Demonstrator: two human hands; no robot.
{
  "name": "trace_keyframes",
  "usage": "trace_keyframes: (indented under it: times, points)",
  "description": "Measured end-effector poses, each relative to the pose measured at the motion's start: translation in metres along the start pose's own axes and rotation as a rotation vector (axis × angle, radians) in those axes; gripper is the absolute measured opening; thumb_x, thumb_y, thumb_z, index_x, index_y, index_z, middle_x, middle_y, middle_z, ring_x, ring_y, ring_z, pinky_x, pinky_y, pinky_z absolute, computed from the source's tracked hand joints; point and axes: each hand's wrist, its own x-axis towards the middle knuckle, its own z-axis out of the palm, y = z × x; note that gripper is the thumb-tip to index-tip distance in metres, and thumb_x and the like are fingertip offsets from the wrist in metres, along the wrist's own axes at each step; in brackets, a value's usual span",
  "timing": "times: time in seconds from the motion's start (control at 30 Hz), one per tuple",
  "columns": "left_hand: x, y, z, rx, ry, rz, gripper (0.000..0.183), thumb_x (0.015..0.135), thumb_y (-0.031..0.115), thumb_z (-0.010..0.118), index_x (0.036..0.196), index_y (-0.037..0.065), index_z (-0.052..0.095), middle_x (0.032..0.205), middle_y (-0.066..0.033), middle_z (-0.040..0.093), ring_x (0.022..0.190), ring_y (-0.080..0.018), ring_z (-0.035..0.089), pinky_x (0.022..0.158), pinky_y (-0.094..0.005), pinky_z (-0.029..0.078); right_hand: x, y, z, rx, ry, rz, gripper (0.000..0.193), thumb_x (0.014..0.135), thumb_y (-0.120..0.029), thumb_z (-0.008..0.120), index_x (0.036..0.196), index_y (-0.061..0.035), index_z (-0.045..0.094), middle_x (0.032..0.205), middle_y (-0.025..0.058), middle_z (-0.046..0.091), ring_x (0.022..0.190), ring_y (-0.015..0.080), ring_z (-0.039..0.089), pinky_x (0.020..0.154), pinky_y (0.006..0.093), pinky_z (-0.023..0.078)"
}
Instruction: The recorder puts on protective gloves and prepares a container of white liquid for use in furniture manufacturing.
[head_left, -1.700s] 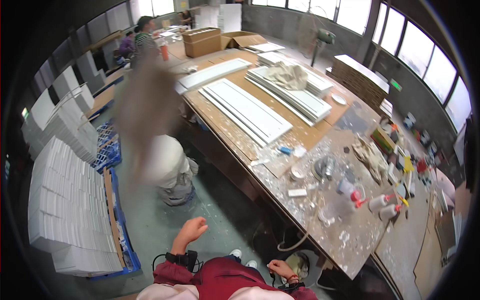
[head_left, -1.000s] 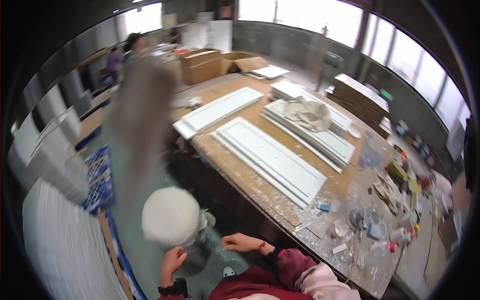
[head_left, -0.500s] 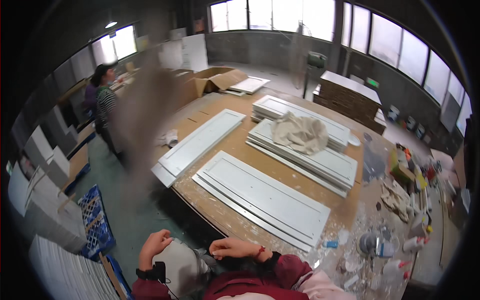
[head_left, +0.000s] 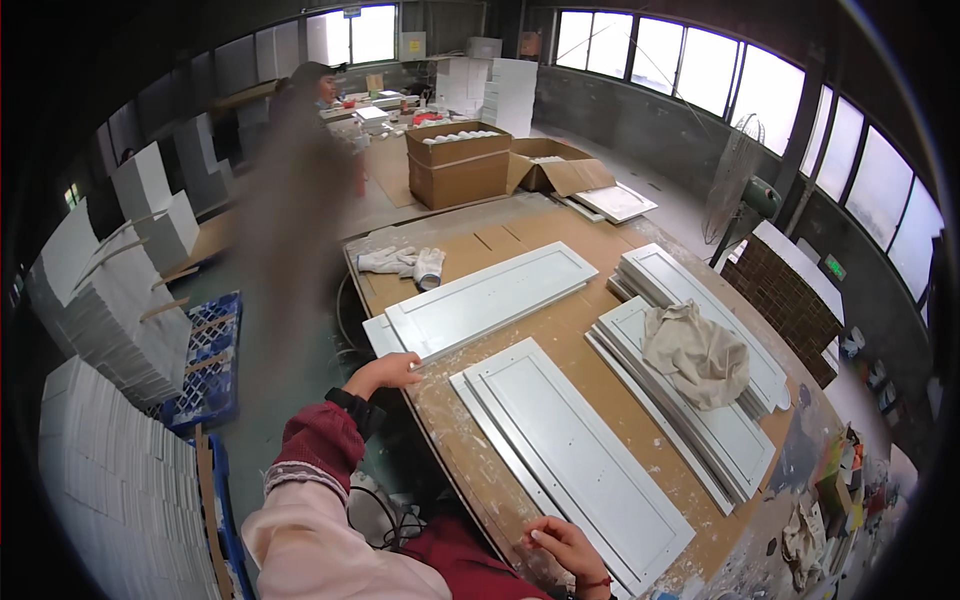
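Observation:
My left hand reaches out to the near end of a white panel pair, fingers drawn together at the edge of the upper white panel. How firmly they hold it is hard to see. Low in the view, my right hand is curled with thumb and fingers close together, beside the nearest stack of white panels. Whatever may be between those fingers is too small to make out. Each of these panels has a raised frame and small dark holes.
A crumpled beige cloth lies on further panel stacks to the right. White gloves rest near the table's left edge. Cardboard boxes stand at the back. A blurred person is at left, behind stacked panels on blue pallets.
The view has swung left. My left hand has moved from near my lap forward to the far-left panel's end. My right hand has come over the table's near edge beside the closest panels.

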Motion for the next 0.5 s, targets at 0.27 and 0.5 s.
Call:
trace_keyframes:
  times: [0.27, 0.5]
  points:
    - [0.163, -0.109, -0.028, -0.063, 0.340, -0.117, 0.073, 0.075, 0.022, 0.069, 0.136, 0.004, 0.034, 0.100, -0.0168, 0.062, 0.087, -0.0270, 0.062, 0.074, -0.0381, 0.051, 0.055, -0.006, -0.005, 0.111, 0.239, 0.062, 0.018, 0.095, -0.012, 0.052, 0.106, 0.0013, 0.058, 0.092, 0.0032, 0.062, 0.087, 0.0094, 0.058, 0.081, 0.0232, 0.047]
    - [0.232, -0.108, -0.041, 0.096, 0.384, -0.010, 0.071, 0.077, 0.026, 0.069, 0.135, 0.005, 0.036, 0.113, -0.0284, 0.053, 0.103, -0.0436, 0.055, 0.087, -0.0463, 0.046, 0.134, -0.016, 0.017, 0.065, 0.306, 0.124, 0.022, 0.097, -0.018, 0.052, 0.107, 0.0002, 0.057, 0.090, 0.0014, 0.061, 0.085, 0.0074, 0.057, 0.079, 0.0212, 0.046]
